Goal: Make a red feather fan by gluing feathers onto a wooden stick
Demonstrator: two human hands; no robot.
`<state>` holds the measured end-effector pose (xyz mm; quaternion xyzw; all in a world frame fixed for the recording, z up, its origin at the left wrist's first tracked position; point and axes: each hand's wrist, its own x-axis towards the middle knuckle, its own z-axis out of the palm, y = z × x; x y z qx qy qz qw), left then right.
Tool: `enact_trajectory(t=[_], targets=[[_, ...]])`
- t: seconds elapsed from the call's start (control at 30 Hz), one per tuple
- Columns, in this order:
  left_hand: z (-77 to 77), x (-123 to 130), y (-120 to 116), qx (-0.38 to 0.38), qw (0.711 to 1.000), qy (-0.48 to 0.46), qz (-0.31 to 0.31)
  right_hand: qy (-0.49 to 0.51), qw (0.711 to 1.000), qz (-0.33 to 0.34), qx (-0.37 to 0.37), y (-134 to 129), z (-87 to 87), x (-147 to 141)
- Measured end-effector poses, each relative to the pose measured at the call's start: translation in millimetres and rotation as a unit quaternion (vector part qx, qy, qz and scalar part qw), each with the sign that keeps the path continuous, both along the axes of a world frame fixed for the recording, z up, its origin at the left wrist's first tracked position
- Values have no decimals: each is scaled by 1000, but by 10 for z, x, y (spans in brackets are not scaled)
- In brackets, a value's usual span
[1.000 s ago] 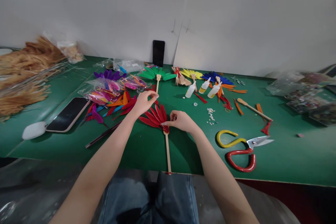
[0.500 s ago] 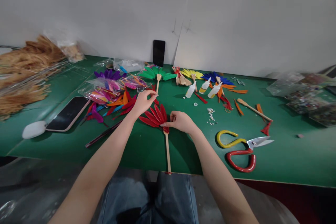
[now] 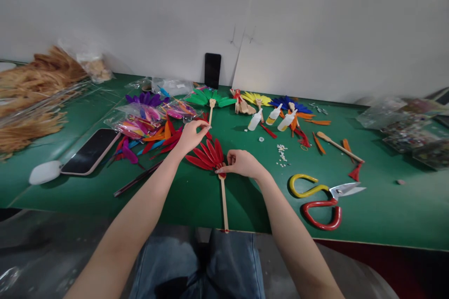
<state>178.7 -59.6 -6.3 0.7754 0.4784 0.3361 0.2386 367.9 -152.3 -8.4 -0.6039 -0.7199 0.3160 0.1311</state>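
Observation:
A red feather fan (image 3: 209,154) lies on the green table with its wooden handle (image 3: 224,203) toward the front edge. My right hand (image 3: 240,163) is at the base of its feathers, fingertips pressed together where the feathers meet the handle. Above the fan, my left hand (image 3: 194,134) has thumb and finger pinched near a red feather (image 3: 208,135) and the lower end of the green fan's handle. What the left fingertips hold is too small to tell. The green feather fan (image 3: 212,98) lies just behind that hand.
Scissors (image 3: 317,191) and a wooden stick (image 3: 340,146) lie right. Glue bottles (image 3: 255,120), white beads (image 3: 281,152) and other fans stand behind. Left are colourful feathers (image 3: 140,124), a pink-edged phone (image 3: 91,152) and straw-like fibre (image 3: 42,79). A black phone (image 3: 212,70) leans upright.
The fingertips of my right hand have shifted slightly down at the base of the red fan. My left hand looks unchanged.

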Motion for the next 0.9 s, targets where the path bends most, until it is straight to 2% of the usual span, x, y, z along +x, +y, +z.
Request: enact_trajectory(t=[0.47,0.63,0.8,0.9], targets=[[38,-6,-15,-2,1000,10,-1,1,1000,20,1,-39,30,-18],[34,-4,-10,2,1000,13,2,1,1000,20,-3,-36,30,-23],[23,-11,-4,6,1000,6,-5,42,999,8,-8,-16,24,23],[31,-11,-7,7,1000,5,-2,24,1000,-1,-3,-10,21,31]])
